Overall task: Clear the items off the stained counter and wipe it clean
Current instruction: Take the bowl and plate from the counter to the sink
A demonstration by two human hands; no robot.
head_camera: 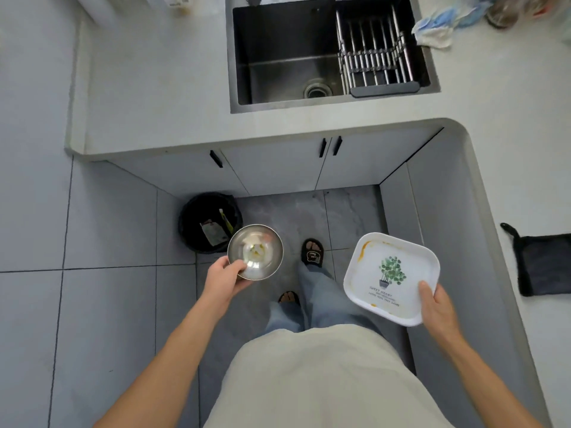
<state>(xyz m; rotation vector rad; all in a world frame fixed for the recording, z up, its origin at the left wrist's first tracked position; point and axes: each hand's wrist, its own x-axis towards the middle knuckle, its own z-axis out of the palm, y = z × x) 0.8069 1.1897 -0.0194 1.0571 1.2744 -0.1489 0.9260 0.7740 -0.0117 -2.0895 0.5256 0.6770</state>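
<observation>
A person stands in the corner of an L-shaped counter (154,97), seen from above, looking down at both arms. The left hand (224,273) grips the near rim of a small steel bowl (255,252), thumb inside the rim and fingers curled beneath. The bowl holds pale, yellowish scraps and hangs over the floor just beside a black bin (210,222) that stands against the cabinets. The right hand (435,304) clamps one corner of a white square plate (391,278), thumb on top. The plate shows a printed green plant and orange smears along its rim. It hangs in the air next to the right-hand run of counter.

A dark sink (287,57) sits ahead with a metal rack (374,54) over its right side. A crumpled blue-and-white cloth (438,26) lies on the counter beyond it, and a black mesh bag (543,264) lies on the counter to the right.

Both dishes are off the counter, so wiping probably remains. The risks: the bowl is beside the bin rather than over it, so tipping it now would likely drop scraps on the floor. The plate, held by one corner, could tilt and slip, or drip sauce.
</observation>
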